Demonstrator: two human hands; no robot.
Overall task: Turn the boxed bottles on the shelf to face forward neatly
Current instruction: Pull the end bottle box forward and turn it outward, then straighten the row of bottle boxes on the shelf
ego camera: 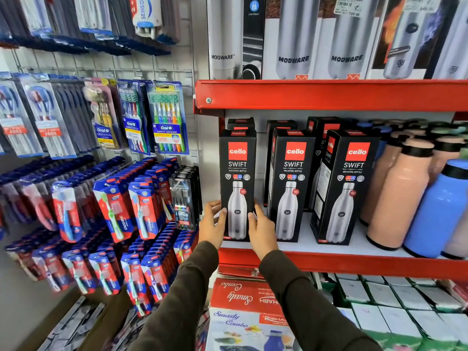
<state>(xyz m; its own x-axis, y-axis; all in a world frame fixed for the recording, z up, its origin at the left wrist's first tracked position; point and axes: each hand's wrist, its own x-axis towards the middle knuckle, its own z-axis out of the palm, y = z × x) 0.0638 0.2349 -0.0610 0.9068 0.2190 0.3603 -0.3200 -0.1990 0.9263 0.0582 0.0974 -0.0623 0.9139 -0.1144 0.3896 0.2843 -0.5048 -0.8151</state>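
Three black Cello Swift bottle boxes stand in the front row of the red-edged shelf (329, 264). The left box (237, 173) faces straight forward, and both my hands grip its lower part: my left hand (212, 224) on its left side, my right hand (260, 231) on its right side. The middle box (291, 183) is turned slightly, with a strip of its left side showing. The right box (347, 186) is angled more, and its left side panel is plainly visible. More black boxes (321, 127) stand behind them.
Loose peach bottles (400, 196) and a blue bottle (440, 209) stand right of the boxes. Modware boxes (293, 39) fill the shelf above. Toothbrush packs (167, 117) hang on the wall rack at left. Combo boxes (243, 307) sit below the shelf.
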